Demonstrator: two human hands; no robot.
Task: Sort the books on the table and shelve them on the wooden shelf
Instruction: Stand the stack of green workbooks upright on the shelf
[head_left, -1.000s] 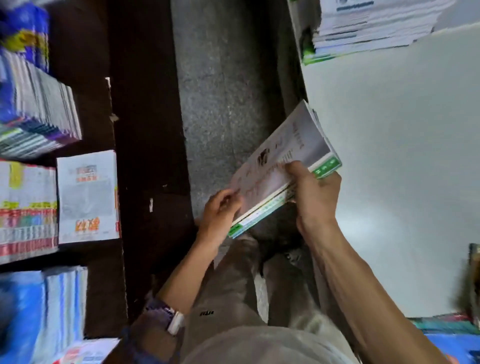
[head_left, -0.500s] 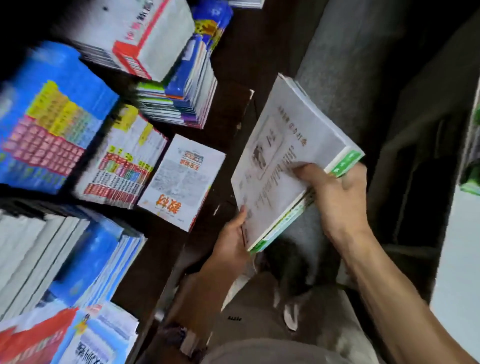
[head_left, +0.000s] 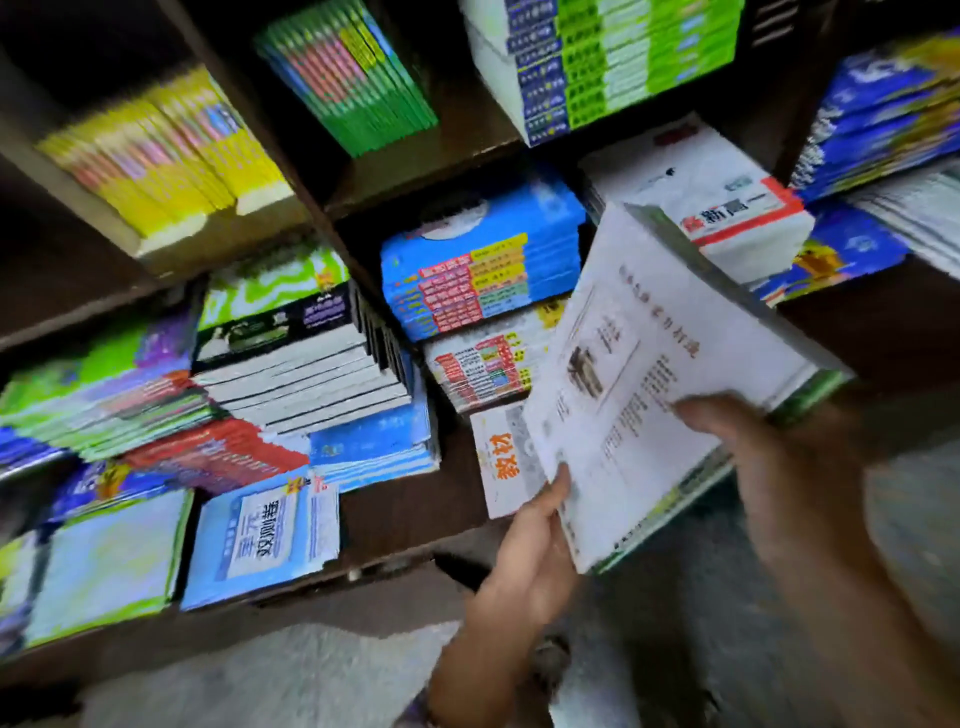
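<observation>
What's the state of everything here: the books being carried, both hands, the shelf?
Bundle of white books: held tilted in front of the shelf, not yet shelved.
Left hand: grip on the bundle's lower corner.
Right hand: grip on the bundle's right edge.
Wooden shelf: compartments hold stacked books.

A dark brown wooden shelf (head_left: 332, 202) fills the far side, split into compartments by slanting uprights and boards. Its boards look worn, and the front edge of the lowest board (head_left: 363, 566) shows pale chips. Much of the upper left compartment is in deep shadow, while the middle and right ones are brightly lit. Near, at the foot of the shelf, lies a grey speckled floor (head_left: 291, 675), paler on the left and darker toward the right. The whole view is tilted and blurred.
</observation>
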